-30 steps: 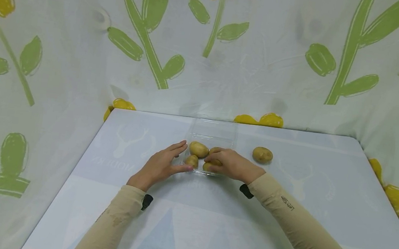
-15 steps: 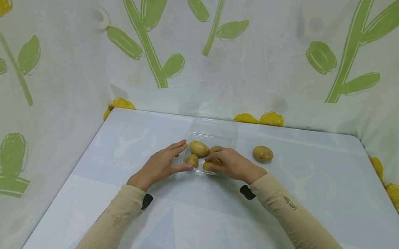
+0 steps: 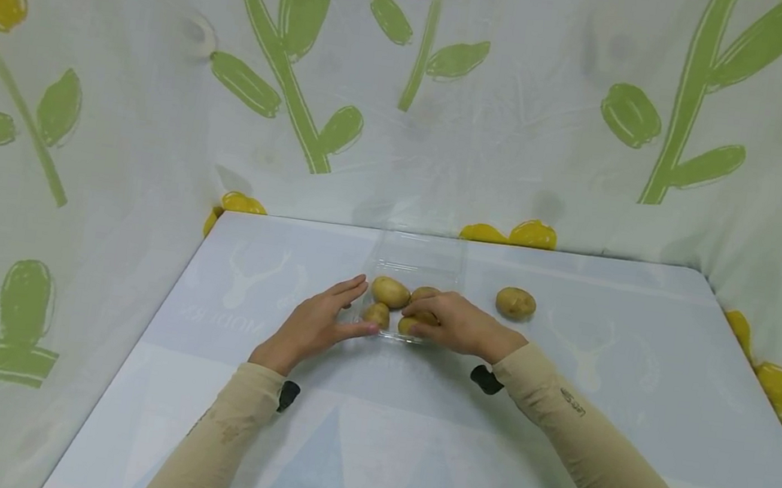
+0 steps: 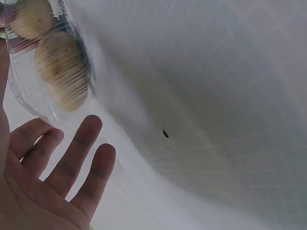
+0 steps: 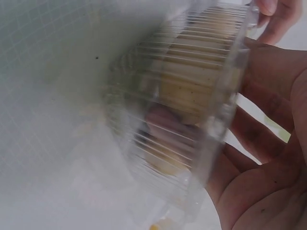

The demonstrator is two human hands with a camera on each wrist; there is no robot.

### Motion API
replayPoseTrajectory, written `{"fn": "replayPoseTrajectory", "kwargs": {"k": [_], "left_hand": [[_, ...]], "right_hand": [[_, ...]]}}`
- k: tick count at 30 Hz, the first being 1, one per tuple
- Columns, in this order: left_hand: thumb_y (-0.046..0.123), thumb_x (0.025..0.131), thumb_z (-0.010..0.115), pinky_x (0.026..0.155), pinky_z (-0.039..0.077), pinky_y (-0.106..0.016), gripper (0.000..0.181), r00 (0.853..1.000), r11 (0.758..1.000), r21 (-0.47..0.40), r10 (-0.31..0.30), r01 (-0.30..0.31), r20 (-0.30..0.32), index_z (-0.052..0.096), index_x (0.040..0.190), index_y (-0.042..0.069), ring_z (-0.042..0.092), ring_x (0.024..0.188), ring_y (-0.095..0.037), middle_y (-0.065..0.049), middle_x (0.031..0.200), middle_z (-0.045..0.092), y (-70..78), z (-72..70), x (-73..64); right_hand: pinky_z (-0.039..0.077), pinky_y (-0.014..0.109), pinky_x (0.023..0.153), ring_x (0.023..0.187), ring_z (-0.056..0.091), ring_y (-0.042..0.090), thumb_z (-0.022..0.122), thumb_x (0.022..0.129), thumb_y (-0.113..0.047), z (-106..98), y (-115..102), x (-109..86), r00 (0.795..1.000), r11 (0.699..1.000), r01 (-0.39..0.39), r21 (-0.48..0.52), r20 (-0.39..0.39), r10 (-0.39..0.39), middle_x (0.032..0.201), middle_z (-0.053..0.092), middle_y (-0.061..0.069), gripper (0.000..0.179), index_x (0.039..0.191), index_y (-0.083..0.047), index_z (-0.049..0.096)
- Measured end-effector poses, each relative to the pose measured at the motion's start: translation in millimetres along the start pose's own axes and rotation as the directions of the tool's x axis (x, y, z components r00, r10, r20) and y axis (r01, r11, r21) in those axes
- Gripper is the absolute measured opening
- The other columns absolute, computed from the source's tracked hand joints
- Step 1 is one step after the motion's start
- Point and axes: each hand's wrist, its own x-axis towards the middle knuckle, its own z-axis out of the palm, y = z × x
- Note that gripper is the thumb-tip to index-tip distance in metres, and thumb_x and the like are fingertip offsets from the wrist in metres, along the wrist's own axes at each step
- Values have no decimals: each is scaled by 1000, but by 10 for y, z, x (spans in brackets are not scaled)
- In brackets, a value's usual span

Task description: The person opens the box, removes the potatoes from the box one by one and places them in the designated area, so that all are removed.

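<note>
A clear plastic clamshell box (image 3: 422,258) stands on the table with its lid folded back. Several potatoes lie in it, among them a back-left potato (image 3: 390,292) and a front-left potato (image 3: 376,315). My right hand (image 3: 458,324) reaches in from the right, fingers bent over a front-right potato (image 3: 406,326) that they partly hide. Through the ribbed box wall (image 5: 192,91), the right wrist view shows fingertips (image 5: 168,122) against potatoes. My left hand (image 3: 312,324) is spread at the box's left side, thumb at the front-left corner, fingers mostly straight.
One loose potato (image 3: 515,303) lies on the table to the right of the box. The pale table (image 3: 365,438) ends at the back against a flower-patterned curtain (image 3: 525,130), which also hangs at both sides.
Little differs: my right wrist and forearm have shifted slightly to the right, while the fingers stay on the front-right potato. My left hand and the box keep their places.
</note>
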Motion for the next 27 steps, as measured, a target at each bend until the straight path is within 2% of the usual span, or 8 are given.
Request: {"fn": "replayPoseTrajectory", "kwargs": {"k": [4, 9, 14, 18, 27], "left_hand": [[65, 85, 69, 116, 35, -48, 92, 1000, 1000, -11, -4, 4, -5, 42, 156, 12, 37, 146, -21, 5, 164, 32, 3, -4, -10], [65, 85, 69, 117, 33, -47, 92, 1000, 1000, -15, -5, 5, 0, 41, 156, 12, 35, 147, -20, 6, 164, 31, 2, 0, -15], [65, 86, 69, 117, 33, -48, 92, 1000, 1000, -23, -1, 1, 2, 41, 156, 13, 34, 148, -20, 4, 164, 32, 5, 6, -6], [65, 86, 69, 118, 33, -47, 91, 1000, 1000, -17, -7, 7, 0, 41, 156, 14, 34, 148, -19, 4, 164, 32, 7, 8, 2], [63, 86, 70, 117, 34, -46, 91, 1000, 1000, 0, 4, -4, -6, 42, 155, 12, 35, 147, -20, 4, 163, 33, 17, 3, -1]], "right_hand": [[53, 38, 96, 108, 63, 18, 72, 97, -18, -44, -31, -35, 999, 999, 31, 25, -34, -30, 121, 68, 2, 30, 124, -6, 71], [53, 39, 97, 116, 63, 20, 72, 96, -18, -100, -73, -80, 996, 997, 34, 64, -85, -28, 128, 68, 5, 32, 126, -7, 71], [56, 35, 88, 111, 64, 17, 73, 96, -18, -164, -113, -147, 986, 995, 50, 83, -161, -36, 127, 68, 3, 33, 127, -8, 71], [58, 33, 84, 109, 64, 16, 74, 95, -19, -215, -138, -197, 972, 993, 63, 96, -230, -40, 130, 67, 2, 34, 128, -10, 71], [58, 31, 89, 118, 62, 18, 75, 94, -16, -273, -121, -335, 926, 988, 98, 121, -374, -46, 132, 65, 2, 35, 128, -10, 71]]}}
